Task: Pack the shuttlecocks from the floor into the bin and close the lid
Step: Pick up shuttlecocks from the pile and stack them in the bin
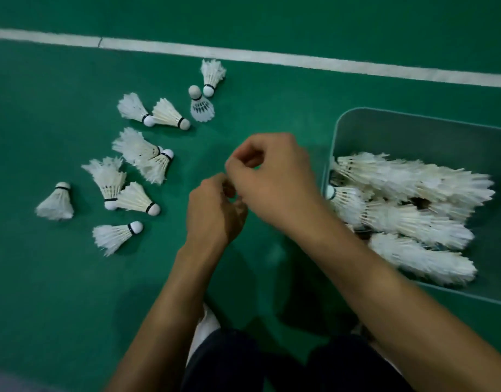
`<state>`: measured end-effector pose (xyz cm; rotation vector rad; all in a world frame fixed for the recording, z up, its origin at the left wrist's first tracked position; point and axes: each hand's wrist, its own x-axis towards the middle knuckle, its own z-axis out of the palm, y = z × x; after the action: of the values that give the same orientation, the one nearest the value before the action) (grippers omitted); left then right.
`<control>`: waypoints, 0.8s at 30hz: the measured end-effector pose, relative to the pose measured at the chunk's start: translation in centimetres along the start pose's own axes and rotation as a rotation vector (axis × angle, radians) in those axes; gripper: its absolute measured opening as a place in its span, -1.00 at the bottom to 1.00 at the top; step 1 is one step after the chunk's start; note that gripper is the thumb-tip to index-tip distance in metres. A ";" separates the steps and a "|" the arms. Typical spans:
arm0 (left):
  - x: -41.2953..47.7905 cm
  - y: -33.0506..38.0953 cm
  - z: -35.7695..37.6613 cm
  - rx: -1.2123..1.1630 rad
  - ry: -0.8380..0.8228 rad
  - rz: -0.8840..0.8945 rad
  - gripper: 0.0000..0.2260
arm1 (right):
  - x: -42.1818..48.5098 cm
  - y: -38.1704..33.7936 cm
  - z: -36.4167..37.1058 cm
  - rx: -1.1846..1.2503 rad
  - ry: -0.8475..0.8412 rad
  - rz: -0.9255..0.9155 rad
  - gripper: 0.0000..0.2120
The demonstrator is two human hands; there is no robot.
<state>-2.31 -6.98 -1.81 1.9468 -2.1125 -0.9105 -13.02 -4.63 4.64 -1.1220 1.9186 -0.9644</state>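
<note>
On the court floor (74, 292), loose shuttlecocks (136, 199) lay unpacked beside a part-filled bin (413, 128) while left hand (212, 213) and right hand (274, 179) met, fingers curled, any hold indiscernible.

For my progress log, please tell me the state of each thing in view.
Bin: open, no lid on, partly filled.
Packed shuttlecocks: nested rows inside bin.
Loose shuttlecocks: scattered on floor.
Left hand: fingers curled, contents unclear.
Right hand: fingers curled, meets left hand, contents unclear.

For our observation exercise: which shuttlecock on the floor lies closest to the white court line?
The shuttlecock at the cluster's far end, its feathers pointing at the white line; all others lie farther from it.
</note>
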 end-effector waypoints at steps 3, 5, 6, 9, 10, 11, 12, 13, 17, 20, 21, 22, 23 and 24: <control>0.9 -5.9 0.3 0.018 0.213 -0.139 -0.67 | 1.3 0.8 6.4 -0.093 -0.144 0.042 -0.91; 0.9 -8.9 -0.1 -0.116 0.383 -0.339 -0.67 | 2.3 1.7 10.1 -0.232 -0.227 0.058 -0.84; 0.9 -10.2 -0.4 -0.162 0.466 -0.439 -0.65 | 2.6 2.1 11.6 -0.307 -0.250 0.047 -0.81; 1.4 -13.4 -1.4 -0.210 0.597 -0.682 -0.57 | 3.6 2.5 15.0 -0.433 -0.219 -0.074 -0.71; 1.7 -14.1 -1.7 -0.217 0.600 -0.741 -0.56 | 4.0 2.4 16.0 -0.466 -0.214 -0.148 -0.66; 2.0 -14.7 -1.7 -0.210 0.587 -0.777 -0.56 | 4.4 2.2 16.9 -0.512 -0.234 -0.223 -0.62; 2.2 -15.1 -1.6 -0.188 0.564 -0.783 -0.56 | 4.8 1.9 17.7 -0.562 -0.273 -0.289 -0.59; 2.4 -15.2 -1.3 -0.152 0.539 -0.768 -0.55 | 5.3 1.7 18.6 -0.607 -0.320 -0.336 -0.59; 3.9 -15.1 0.4 -0.022 0.501 -0.674 -0.48 | 7.1 1.7 21.2 -0.762 -0.463 -0.350 -0.43; 5.4 -15.6 0.9 0.035 0.525 -0.585 -0.57 | 7.7 1.8 21.2 -0.761 -0.395 -0.285 -0.43; 5.7 -15.9 0.8 0.046 0.544 -0.552 -0.62 | 7.5 1.8 20.9 -0.738 -0.334 -0.274 -0.47; 5.9 -16.1 0.6 0.051 0.561 -0.523 -0.68 | 7.3 1.8 20.4 -0.712 -0.268 -0.257 -0.50; 5.9 -16.1 0.3 0.047 0.572 -0.501 -0.75 | 7.0 1.9 19.9 -0.691 -0.200 -0.235 -0.52; 5.7 -15.9 0.1 0.033 0.581 -0.481 -0.79 | 6.7 1.9 19.3 -0.677 -0.141 -0.213 -0.55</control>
<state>10.43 -12.08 -11.60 2.4065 -1.3748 -0.2866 0.09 -14.81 -7.49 -1.7490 2.0917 -0.3076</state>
